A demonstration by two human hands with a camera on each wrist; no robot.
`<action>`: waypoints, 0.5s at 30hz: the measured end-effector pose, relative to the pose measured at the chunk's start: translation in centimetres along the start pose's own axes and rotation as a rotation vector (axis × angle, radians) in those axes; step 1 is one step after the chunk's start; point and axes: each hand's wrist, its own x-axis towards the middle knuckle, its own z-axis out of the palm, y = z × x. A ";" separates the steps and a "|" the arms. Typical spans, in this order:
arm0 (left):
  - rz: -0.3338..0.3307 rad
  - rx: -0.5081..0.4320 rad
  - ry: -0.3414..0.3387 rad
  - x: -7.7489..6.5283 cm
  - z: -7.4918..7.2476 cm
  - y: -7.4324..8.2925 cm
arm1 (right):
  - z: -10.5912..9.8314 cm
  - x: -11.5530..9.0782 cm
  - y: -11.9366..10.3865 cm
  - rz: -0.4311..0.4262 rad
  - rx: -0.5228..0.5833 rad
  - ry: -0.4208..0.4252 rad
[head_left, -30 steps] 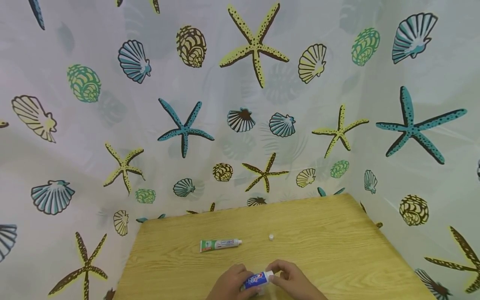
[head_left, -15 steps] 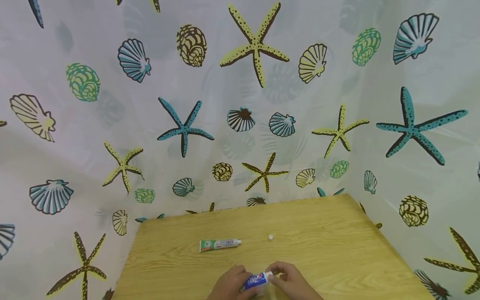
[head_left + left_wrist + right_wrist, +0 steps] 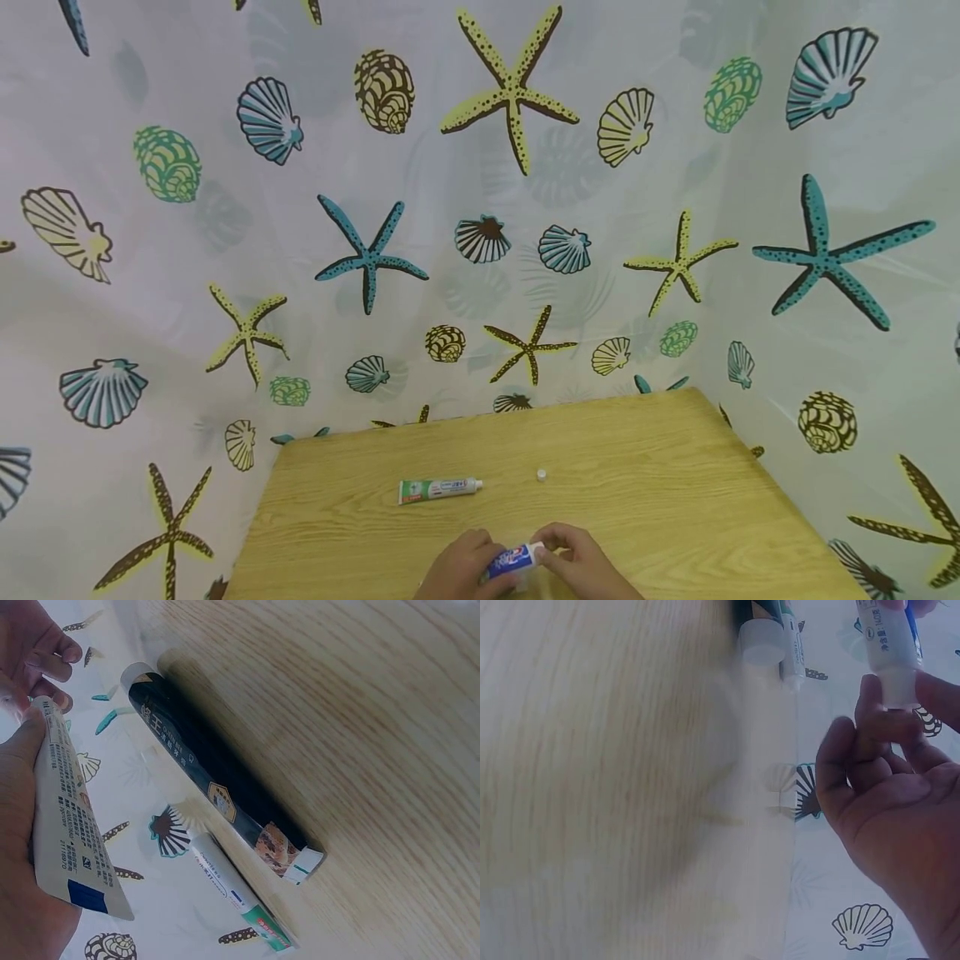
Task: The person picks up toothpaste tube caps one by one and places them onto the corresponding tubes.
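My left hand (image 3: 461, 567) grips a blue-and-white toothpaste tube (image 3: 510, 562) near the front of the table. In the left wrist view the printed white back of this tube (image 3: 75, 817) faces the camera, its flat end towards the bottom. The fingers and thumb of my right hand (image 3: 581, 560) pinch the tube's white cap (image 3: 898, 686) at the other end. Below the hands a dark toothpaste tube (image 3: 202, 765) with a translucent cap lies on the table; the hands hide most of it in the head view.
Farther back on the wood-grain table (image 3: 637, 450) lies a green-and-white toothpaste tube (image 3: 440, 490), its white nozzle end pointing right. A small loose white cap (image 3: 542, 475) sits to its right. A sheet printed with shells and starfish (image 3: 510, 92) hangs around the table.
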 end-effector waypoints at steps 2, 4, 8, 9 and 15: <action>0.024 0.003 0.023 0.0 0.1 -0.2 | 0.0 -0.1 0.1 0.001 0.014 -0.012; 0.034 -0.001 0.037 0.0 0.2 -0.4 | 0.0 -0.2 0.2 -0.004 0.014 -0.017; 0.013 -0.019 0.012 0.1 0.5 -0.9 | 0.0 -0.3 0.7 -0.017 -0.011 -0.007; 0.001 -0.025 0.000 0.1 0.6 -1.0 | 0.0 -0.3 0.8 -0.015 -0.018 -0.003; -0.037 -0.043 -0.022 0.2 0.4 -1.7 | 0.1 -0.2 1.0 -0.008 -0.036 0.029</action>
